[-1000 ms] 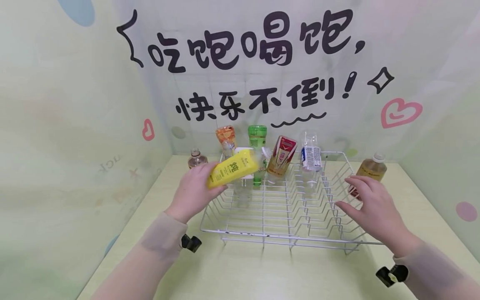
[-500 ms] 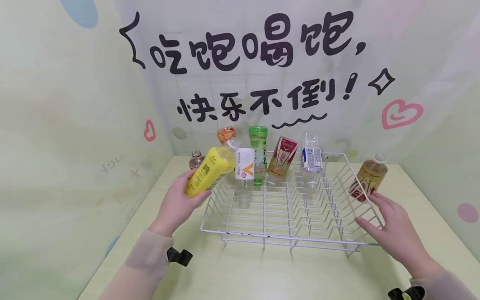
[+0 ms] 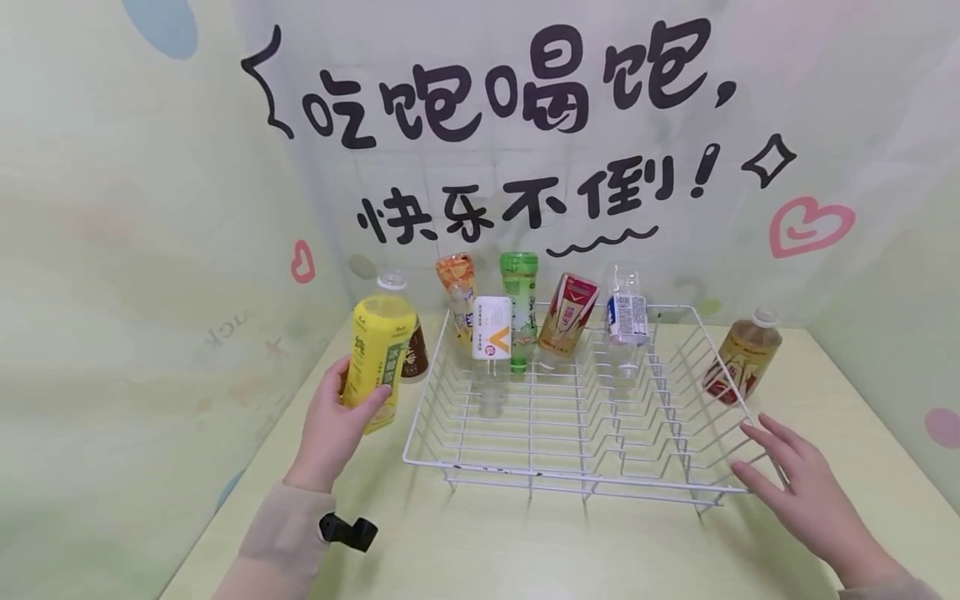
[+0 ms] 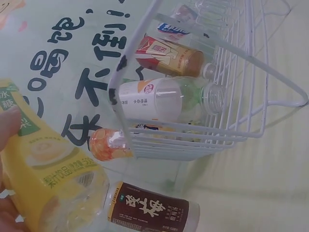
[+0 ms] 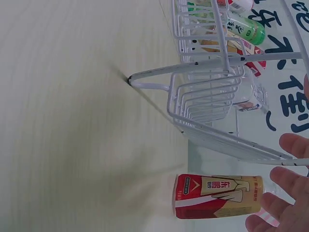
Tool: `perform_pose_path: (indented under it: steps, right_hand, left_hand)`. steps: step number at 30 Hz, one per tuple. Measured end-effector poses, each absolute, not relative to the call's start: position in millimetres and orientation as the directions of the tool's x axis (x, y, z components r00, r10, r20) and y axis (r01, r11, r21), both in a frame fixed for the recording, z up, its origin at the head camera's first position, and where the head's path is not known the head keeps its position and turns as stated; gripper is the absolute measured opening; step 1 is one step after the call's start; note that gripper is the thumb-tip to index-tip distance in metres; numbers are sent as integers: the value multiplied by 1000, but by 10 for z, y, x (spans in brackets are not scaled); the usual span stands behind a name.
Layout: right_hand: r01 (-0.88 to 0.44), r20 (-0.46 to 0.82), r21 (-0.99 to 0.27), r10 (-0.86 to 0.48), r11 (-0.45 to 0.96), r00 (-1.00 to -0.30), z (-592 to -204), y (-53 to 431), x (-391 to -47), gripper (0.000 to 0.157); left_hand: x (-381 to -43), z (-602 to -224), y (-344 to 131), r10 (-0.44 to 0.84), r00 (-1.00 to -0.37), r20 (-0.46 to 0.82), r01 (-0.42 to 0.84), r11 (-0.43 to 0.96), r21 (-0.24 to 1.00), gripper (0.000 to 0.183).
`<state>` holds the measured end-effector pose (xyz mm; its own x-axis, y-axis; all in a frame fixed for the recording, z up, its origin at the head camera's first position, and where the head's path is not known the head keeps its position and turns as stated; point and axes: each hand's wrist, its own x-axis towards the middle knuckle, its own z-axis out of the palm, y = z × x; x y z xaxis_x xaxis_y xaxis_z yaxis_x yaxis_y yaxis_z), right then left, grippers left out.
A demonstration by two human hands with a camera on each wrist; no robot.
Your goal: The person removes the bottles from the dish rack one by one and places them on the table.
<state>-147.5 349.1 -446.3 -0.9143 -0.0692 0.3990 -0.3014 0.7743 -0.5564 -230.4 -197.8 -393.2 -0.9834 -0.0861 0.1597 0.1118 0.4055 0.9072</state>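
Observation:
My left hand [image 3: 322, 437] grips a yellow-labelled drink bottle [image 3: 381, 354] with a white cap, held nearly upright at the left of a white wire dish rack [image 3: 570, 475]. Right behind it stands a brown-labelled bottle [image 3: 415, 354], partly hidden in the head view; its label [image 4: 147, 208] shows fully in the left wrist view. My right hand [image 3: 810, 496] is at the rack's right front corner, fingers spread and nothing held. Just beyond those fingers, a red and gold bottle [image 3: 742, 358] stands outside the rack, also seen upright in the right wrist view.
Upside-down bottles stand along the rack's back and left: an orange one [image 3: 456, 275], a green one [image 3: 519, 287], a white-labelled one [image 3: 492, 329], a tilted red and gold one [image 3: 567, 317] and a clear one [image 3: 627, 318]. A printed wall [image 3: 465, 50] closes off the back.
The left hand has carried the yellow bottle left, out from over the rack, and turned it from slanted to nearly upright. The right hand has drawn back toward the rack's front right corner.

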Motion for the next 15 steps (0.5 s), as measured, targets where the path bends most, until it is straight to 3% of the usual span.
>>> perform_pose_path:
  steps: [15]
  right_hand:
    - [-299,419,-570,-42,765,-907,-4612,3500,-1477,44]
  left_hand:
    - [-2436,-4122,-2209,-264,-962,74,29,170,985,75]
